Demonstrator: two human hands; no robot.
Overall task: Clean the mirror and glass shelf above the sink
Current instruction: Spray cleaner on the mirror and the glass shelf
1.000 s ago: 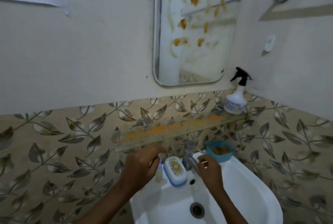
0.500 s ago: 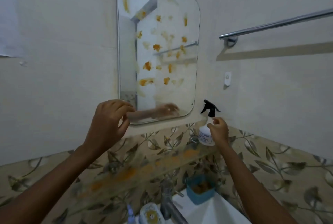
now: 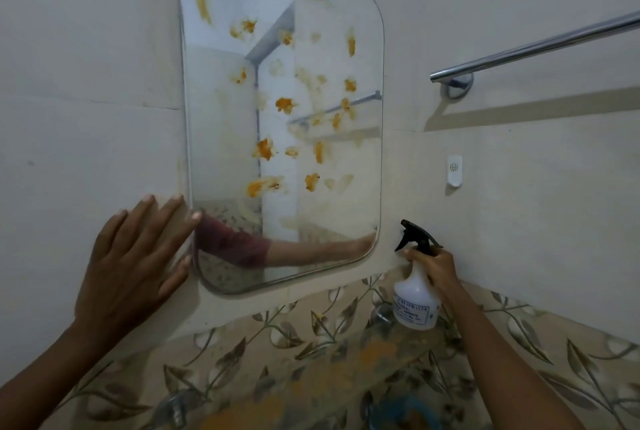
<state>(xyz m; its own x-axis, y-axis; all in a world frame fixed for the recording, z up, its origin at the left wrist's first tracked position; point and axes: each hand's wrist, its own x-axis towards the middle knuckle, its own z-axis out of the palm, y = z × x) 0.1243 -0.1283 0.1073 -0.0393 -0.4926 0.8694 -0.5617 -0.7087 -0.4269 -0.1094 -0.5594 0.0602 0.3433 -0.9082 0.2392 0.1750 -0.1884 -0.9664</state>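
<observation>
Two hands frame the scene: your left hand (image 3: 133, 263) lies flat and spread on the pale wall, fingertips at the mirror (image 3: 282, 118) edge, gripping nothing. Orange smears dot the glass and the glass shelf (image 3: 332, 370) beneath. Your right hand (image 3: 434, 267) clasps the spray bottle (image 3: 414, 305) neck below the towel rail (image 3: 533, 49)

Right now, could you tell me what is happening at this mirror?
A person is getting ready to clean a wall mirror spattered with orange stains. The left hand is spread flat against the wall at the mirror's lower left edge. The right hand grips the neck of a white spray bottle with a black trigger, just right of the mirror's lower corner. The glass shelf below is smeared orange too. No cloth is in view, and nothing looks wiped yet.
</observation>
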